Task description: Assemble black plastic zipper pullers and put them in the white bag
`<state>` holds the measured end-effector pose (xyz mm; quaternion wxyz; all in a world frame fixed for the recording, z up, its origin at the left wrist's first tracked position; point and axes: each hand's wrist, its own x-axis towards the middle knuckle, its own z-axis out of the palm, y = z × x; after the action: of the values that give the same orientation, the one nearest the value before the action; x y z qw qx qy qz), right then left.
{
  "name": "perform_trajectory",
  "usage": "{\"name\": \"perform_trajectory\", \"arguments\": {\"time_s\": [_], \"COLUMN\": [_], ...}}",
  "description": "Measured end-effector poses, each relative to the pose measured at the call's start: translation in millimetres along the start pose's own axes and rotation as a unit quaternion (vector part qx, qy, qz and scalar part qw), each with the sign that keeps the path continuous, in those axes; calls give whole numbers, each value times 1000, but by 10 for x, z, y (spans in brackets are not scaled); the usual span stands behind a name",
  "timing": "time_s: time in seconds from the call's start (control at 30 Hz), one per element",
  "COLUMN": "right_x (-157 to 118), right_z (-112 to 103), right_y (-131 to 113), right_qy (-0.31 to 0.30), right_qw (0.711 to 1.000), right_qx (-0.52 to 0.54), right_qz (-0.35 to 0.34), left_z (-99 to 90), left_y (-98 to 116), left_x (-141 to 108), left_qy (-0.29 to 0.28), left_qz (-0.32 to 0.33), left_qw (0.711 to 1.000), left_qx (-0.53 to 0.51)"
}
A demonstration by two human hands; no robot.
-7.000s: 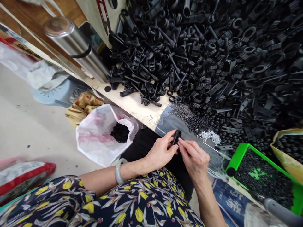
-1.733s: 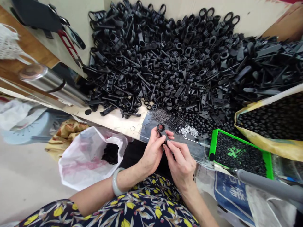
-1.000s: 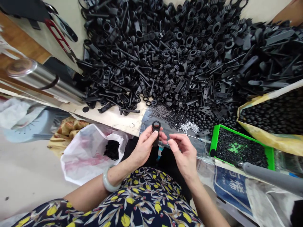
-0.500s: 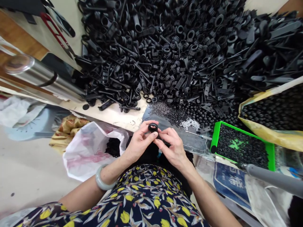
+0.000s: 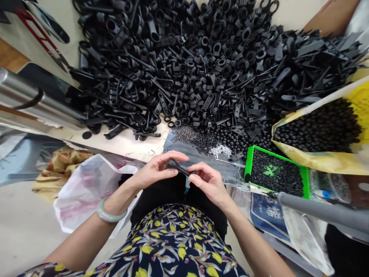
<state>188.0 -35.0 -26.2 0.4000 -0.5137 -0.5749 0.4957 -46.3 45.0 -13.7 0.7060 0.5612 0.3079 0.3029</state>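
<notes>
A slim black plastic part [image 5: 179, 167] spans the gap between my two hands, over my lap. Its left end lies between the thumb and fingers of my left hand [image 5: 158, 169]. Thumb and fingers of my right hand [image 5: 208, 180] pinch its right end. Beyond the hands, a grey mat [image 5: 196, 154] bears small dark pieces, a heap of silvery pins [image 5: 220, 151] and a thin screwdriver [image 5: 229, 162].
A large pile of black parts [image 5: 184, 77] covers the table. At the right are a green tray [image 5: 248, 163], a yellow bag [image 5: 323, 159] of black beads and a grey bar [image 5: 319, 207]. At the left stand a steel flask [image 5: 54, 109] and a white bag [image 5: 77, 192].
The view has shifted, so the table items appear further left. The black part has turned from its round end facing up to lying lengthwise between my hands, and my left fingers have loosened and stretched.
</notes>
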Motion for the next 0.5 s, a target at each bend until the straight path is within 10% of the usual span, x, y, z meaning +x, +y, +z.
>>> {"name": "perform_trajectory", "arguments": {"time_s": [0.27, 0.5], "right_x": [253, 341], "right_z": [-210, -811], "right_y": [200, 83], "right_qy": [1, 196], "right_qw": [871, 895], "right_qx": [-456, -396], "right_qz": [-182, -62], "left_z": [172, 552], "left_y": [-305, -549], "left_x": [166, 458], "left_qy": [111, 106], "left_qz": [132, 147], "left_qw": [926, 906], "left_qx": [336, 382]}}
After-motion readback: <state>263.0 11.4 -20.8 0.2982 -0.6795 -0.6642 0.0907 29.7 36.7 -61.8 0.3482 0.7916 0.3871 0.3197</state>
